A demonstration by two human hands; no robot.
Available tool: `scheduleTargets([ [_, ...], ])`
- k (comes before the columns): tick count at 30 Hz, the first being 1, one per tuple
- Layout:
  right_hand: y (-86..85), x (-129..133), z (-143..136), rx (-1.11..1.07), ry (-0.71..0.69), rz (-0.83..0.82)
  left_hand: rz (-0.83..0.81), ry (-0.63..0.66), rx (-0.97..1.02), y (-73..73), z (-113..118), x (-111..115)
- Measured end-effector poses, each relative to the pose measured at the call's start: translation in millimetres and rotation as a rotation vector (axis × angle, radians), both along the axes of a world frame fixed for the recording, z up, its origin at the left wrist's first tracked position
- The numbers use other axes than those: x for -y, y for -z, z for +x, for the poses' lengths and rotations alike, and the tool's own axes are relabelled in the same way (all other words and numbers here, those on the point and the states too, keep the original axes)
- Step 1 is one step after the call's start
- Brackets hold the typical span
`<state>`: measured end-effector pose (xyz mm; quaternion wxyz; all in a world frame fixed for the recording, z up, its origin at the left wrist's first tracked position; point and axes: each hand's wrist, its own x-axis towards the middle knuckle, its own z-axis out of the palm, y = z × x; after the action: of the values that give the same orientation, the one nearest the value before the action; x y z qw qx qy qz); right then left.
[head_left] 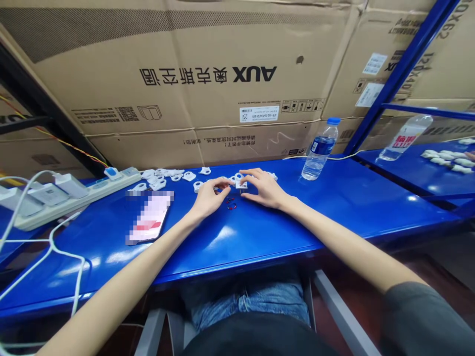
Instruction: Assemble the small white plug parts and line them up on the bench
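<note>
My right hand (265,189) has its thumb and fingers around a small white plastic piece (241,183) with a ring on top and metal prongs below, like a plug. Beside it, my left hand (211,199) is closed in a pinch; whatever it may hold is too small to make out. A few short red and black wire bits (232,203) lie on the blue table (237,242) just below both hands. Behind and left of my left hand are several loose white ringed pieces (159,184). Another white ringed piece (198,186) touches or nearly touches its fingers.
A phone (150,217) lies to the left. Further left, a power strip (107,187) holds chargers, with white cables (79,267) trailing over the table. A water bottle (321,151) stands at the right back. Large cardboard boxes (208,39) wall off the rear.
</note>
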<state>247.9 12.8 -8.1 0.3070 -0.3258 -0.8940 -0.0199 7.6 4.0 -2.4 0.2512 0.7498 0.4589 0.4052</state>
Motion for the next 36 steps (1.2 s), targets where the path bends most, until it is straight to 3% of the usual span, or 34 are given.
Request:
scheduleTargets([
  [8,-0.3,0.5,-0.2,0.001,-0.004,0.014,-0.028,-0.043,0.089,-4.2,1.3,3.6],
  [21,-4.1,4.9,-5.1,-0.036,-0.012,0.058,0.189,-0.05,-0.023,-9.1,3.8,13.0],
  [36,-3.3,12.5,-12.6,0.011,-0.058,0.092,0.138,-0.037,-0.044,-14.1,7.0,17.4],
])
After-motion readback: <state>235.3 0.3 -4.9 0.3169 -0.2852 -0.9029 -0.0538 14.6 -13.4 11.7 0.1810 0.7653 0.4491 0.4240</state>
